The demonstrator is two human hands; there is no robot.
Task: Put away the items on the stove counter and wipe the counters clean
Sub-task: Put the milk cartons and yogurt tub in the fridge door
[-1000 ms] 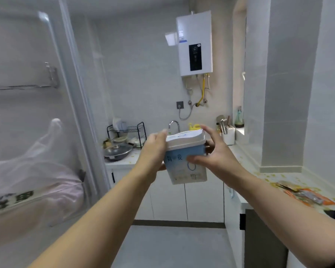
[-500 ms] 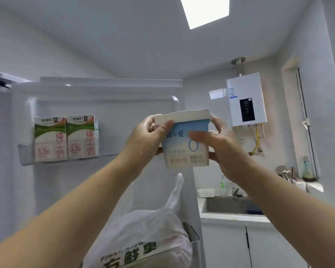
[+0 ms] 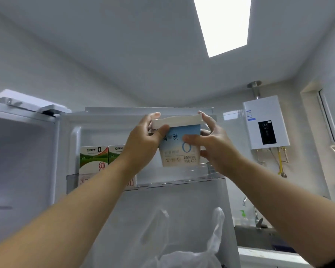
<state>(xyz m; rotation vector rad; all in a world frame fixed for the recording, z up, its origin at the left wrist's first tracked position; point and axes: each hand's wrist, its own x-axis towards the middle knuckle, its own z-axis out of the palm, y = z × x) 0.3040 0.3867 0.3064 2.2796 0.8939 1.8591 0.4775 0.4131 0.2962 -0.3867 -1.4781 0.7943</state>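
White-lidded, blue-and-white yogurt tub (image 3: 179, 149): one unit, held aloft in both hands in front of the top door shelf (image 3: 182, 183) of the open fridge. It is to the right of two milk cartons (image 3: 94, 161) standing in that same shelf. Its base hangs above the shelf's clear front rail. I cannot tell whether it is inside the rail or just in front of it.

Grip, state: left grip (image 3: 143, 146) is curled round the tub's left side, thumb on the front just under the lid rim, fingertips up at the lid's edge. Right grip (image 3: 217, 147) is curled round the right side, thumb pressed flat across the printed face, fingers behind. The two clamp the tub between them.

Handling, my estimate: thin plastic or card wall, stiff at the lid rim and softer at mid-wall. Moderately heavy if full. The skin is smooth, so likely slippery. I would hold it by the sides just below the lid, where the rim gives a ledge, and avoid squeezing the lid, which could pop.

Orientation: upright, lid toward the ceiling, narrower base down. Long axis is near vertical with a slight lean, the lid's left end lower. Printed face toward me.

Also logged: plastic bag (image 3: 191, 252) lower on the door; water heater (image 3: 266, 122) on the far right wall.
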